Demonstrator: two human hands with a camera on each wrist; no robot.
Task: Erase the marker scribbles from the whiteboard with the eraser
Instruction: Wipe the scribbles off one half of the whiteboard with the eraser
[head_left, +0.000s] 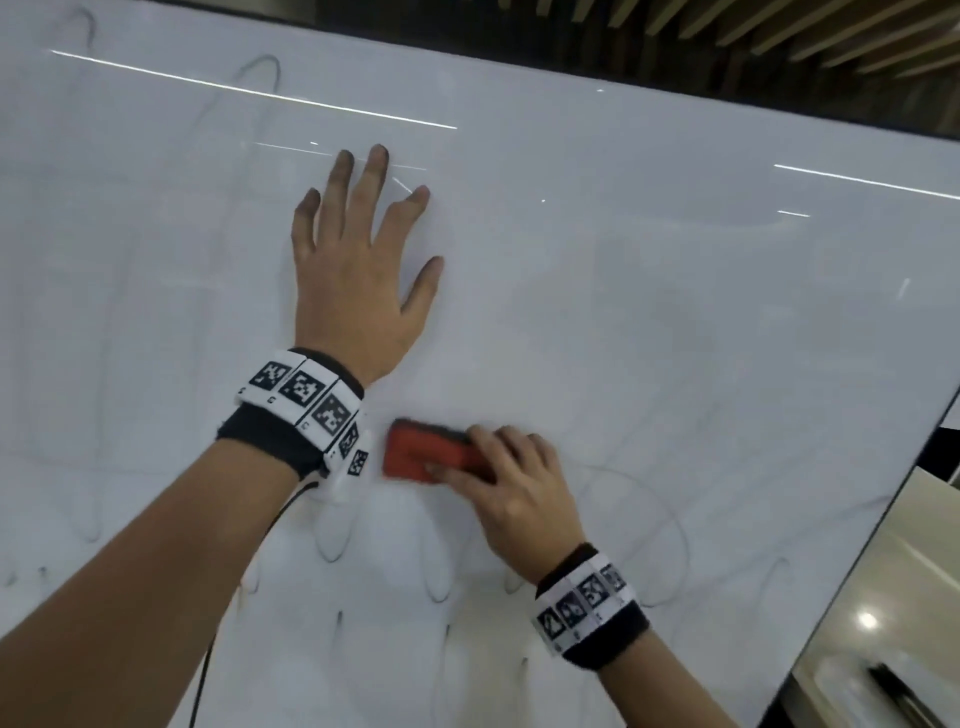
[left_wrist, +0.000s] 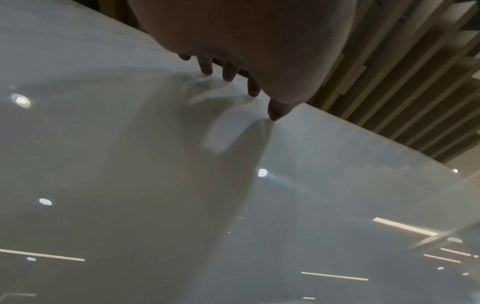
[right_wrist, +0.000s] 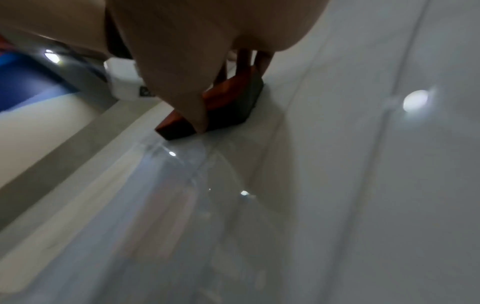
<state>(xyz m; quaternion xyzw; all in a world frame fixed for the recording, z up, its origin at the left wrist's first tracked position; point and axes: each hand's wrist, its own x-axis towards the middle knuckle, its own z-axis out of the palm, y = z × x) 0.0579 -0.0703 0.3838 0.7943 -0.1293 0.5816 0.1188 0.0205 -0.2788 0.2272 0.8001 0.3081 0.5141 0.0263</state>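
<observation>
A large whiteboard (head_left: 649, 270) fills the head view, with faint grey marker loops (head_left: 660, 525) left near its lower part and a dark curl (head_left: 267, 65) at the top left. My right hand (head_left: 511, 491) grips a red eraser (head_left: 428, 452) with a dark felt base and holds it against the board, just right of my left wrist. In the right wrist view the eraser (right_wrist: 228, 105) sits flat on the board under my thumb and fingers. My left hand (head_left: 358, 260) lies flat on the board with fingers spread, their tips smudged dark; its fingertips (left_wrist: 228, 77) touch the surface.
The board's right edge (head_left: 883, 530) runs diagonally down the right side, with a pale floor (head_left: 893, 597) beyond it. A wooden slatted wall (head_left: 779, 36) stands behind the top edge. A black cable (head_left: 208, 665) hangs from my left wristband.
</observation>
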